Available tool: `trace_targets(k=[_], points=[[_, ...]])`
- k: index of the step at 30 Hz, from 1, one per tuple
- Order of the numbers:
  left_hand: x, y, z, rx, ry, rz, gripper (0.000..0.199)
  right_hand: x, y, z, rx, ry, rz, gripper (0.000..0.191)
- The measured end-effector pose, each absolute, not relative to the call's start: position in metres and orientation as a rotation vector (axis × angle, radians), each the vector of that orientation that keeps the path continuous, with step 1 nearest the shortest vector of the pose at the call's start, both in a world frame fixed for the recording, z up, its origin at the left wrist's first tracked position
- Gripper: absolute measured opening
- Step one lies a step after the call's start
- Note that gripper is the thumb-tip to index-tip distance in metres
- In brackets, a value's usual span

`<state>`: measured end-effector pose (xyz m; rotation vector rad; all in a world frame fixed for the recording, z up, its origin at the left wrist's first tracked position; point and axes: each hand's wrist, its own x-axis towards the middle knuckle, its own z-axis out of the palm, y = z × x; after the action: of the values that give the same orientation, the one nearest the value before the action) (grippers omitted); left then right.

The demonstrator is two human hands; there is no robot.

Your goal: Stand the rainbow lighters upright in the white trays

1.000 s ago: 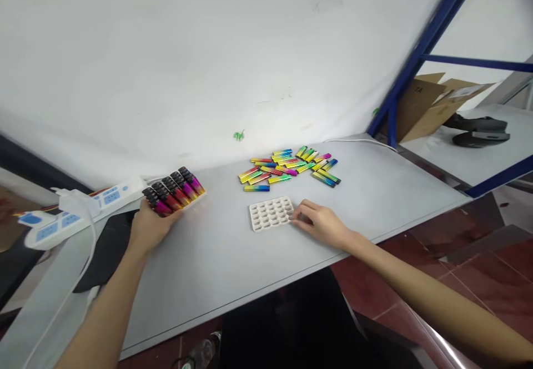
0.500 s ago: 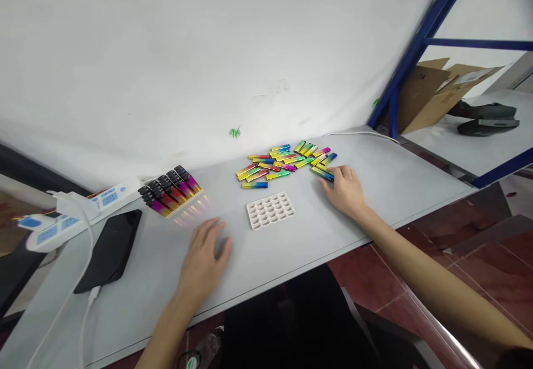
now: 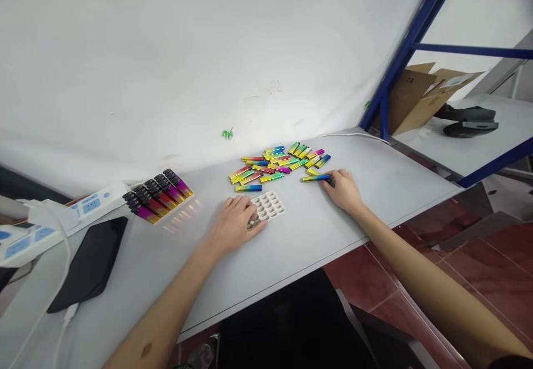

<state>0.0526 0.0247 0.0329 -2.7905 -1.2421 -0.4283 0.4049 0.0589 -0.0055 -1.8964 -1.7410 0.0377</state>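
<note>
My left hand (image 3: 233,222) is at the left end of the white slotted tray (image 3: 273,205), its fingers over the left edge and its thumb along the front. It covers that end of the tray; the slots that show are bare. In my right hand (image 3: 343,191), thumb and fingertips pinch the blue end of a shiny yellow-and-blue flat tube (image 3: 314,178), which points left. Several similar tubes in yellow with red, green, blue or magenta lie in a loose pile (image 3: 262,169) behind the tray.
Farther left stands a rack of several black-topped colored tubes (image 3: 160,196). Near it are a black phone (image 3: 91,263) with a white cable and a white power strip (image 3: 89,205). A wall backs the table; a blue metal frame (image 3: 383,102) and a cardboard box (image 3: 416,97) are right.
My left hand has moved right, from bare table onto the tray's left end. My right hand has drawn the yellow-and-blue tube slightly toward me, apart from the pile.
</note>
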Motion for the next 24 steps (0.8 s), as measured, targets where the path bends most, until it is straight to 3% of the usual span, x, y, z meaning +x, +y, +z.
trace_targets(k=[9,17,24], points=[[0.048,0.041,0.024,-2.869,-1.231,-0.73,0.025,0.408,0.056,0.003,-1.825,-1.459,0.32,0.029],[0.047,0.045,0.024,-2.918,-1.203,-0.799,0.013,0.422,0.061,-0.004,-1.609,-1.203,0.285,0.035],[0.048,0.04,0.026,-2.944,-1.188,-0.759,0.015,0.397,0.058,0.007,-1.32,-1.155,0.205,0.02]])
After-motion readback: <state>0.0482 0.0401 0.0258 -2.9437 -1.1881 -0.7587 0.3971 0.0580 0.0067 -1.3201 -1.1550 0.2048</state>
